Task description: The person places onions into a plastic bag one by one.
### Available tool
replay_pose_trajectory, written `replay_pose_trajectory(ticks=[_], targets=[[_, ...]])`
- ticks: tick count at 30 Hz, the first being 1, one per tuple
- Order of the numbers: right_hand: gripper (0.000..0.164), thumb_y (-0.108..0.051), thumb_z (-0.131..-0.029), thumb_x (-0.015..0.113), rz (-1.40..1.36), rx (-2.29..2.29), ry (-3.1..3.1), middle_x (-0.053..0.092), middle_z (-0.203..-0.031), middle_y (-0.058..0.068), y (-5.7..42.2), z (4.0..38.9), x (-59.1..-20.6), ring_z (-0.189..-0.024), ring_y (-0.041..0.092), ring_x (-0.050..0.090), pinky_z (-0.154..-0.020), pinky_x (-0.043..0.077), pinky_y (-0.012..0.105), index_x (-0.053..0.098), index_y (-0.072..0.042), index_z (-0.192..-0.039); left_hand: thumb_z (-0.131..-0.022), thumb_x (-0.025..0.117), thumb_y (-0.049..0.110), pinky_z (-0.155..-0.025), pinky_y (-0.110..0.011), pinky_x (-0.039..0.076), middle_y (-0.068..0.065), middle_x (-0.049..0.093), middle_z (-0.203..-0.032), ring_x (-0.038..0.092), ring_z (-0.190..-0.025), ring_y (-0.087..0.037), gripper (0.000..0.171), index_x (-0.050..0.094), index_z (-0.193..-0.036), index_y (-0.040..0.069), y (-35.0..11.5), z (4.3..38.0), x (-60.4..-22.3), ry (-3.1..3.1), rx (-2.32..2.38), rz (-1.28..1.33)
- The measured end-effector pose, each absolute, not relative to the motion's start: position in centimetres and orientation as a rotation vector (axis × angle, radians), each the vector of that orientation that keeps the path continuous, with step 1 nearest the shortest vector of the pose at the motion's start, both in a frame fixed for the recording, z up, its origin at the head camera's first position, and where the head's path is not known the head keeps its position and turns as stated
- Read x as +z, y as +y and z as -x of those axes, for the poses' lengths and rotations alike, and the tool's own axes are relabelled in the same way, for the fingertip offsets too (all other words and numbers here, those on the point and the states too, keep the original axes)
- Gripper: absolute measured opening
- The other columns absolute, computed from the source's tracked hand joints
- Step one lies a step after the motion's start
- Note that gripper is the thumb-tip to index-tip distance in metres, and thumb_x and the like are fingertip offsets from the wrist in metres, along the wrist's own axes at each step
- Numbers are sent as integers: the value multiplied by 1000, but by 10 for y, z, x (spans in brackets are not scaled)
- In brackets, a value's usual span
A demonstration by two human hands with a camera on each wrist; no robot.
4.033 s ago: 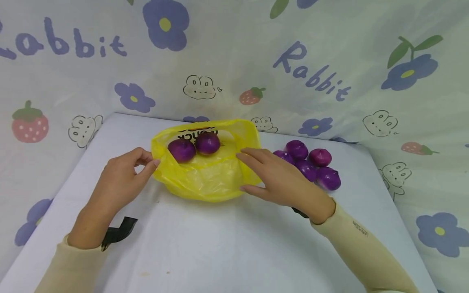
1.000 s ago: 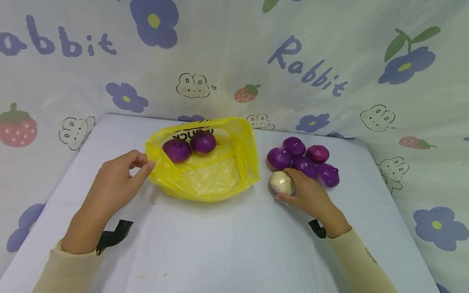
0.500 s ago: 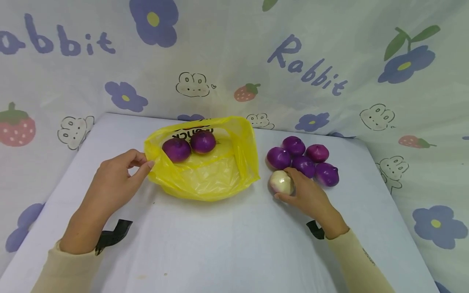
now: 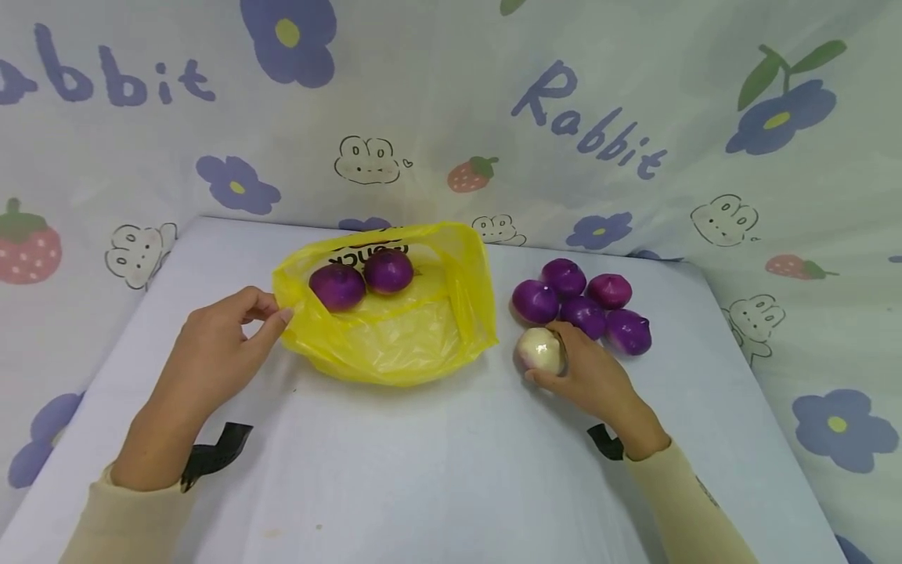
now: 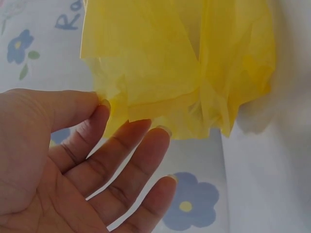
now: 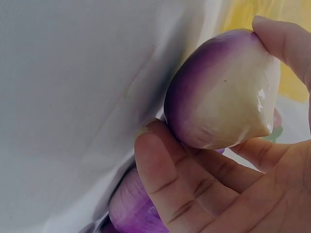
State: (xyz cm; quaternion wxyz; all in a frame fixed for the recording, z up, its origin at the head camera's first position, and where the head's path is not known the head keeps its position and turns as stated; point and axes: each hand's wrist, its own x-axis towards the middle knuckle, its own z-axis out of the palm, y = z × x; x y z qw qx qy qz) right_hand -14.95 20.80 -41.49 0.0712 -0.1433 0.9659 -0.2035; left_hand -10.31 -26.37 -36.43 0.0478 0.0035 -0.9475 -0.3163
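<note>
A yellow plastic bag [image 4: 409, 345] lies with its mouth open, two purple onions [image 4: 389, 272] inside it. My left hand [image 4: 221, 341] pinches the bag's left rim between thumb and index finger; in the left wrist view the other fingers [image 5: 146, 160] spread beside the yellow plastic [image 5: 160, 73]. To the right of the bag, my right hand [image 4: 595, 376] grips a white and purple onion [image 4: 541, 351]. The right wrist view shows this onion [image 6: 223, 92] between the thumb and the fingers, its pale side and pointed tip toward the palm.
Several purple onions [image 4: 583, 315] sit clustered just behind my right hand. All of it rests on a white-covered table [image 4: 416, 470]. A patterned cloth [image 4: 423, 94] with flowers and rabbits hangs behind the table.
Four seconds ago my right hand was at the bag's right rim; since then it has moved right and taken hold of the white and purple onion. The left hand keeps its pinch.
</note>
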Motion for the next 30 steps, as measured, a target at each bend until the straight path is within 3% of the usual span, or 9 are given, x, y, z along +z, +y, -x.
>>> replay_pose_trajectory(ticks=[11,30], targets=[[85,-43,-84,87,481,-612,2918,60,-139,16,210,145,-411,-118,32,61,-98,55,53,48,-3,-147,-107,60,37,-91,-64,49,-17,71,-114,60,-109,-45,34,64,-118,5,-262,104,-363,-2915,-960,-33],[75,-37,-84,86,608,-705,2952,62,-129,12,203,138,-396,-105,25,60,-88,56,46,51,-4,-141,-107,61,35,-89,-63,50,-17,71,-113,61,-106,-44,33,64,-118,5,-263,103,-363,-2911,-949,-35]])
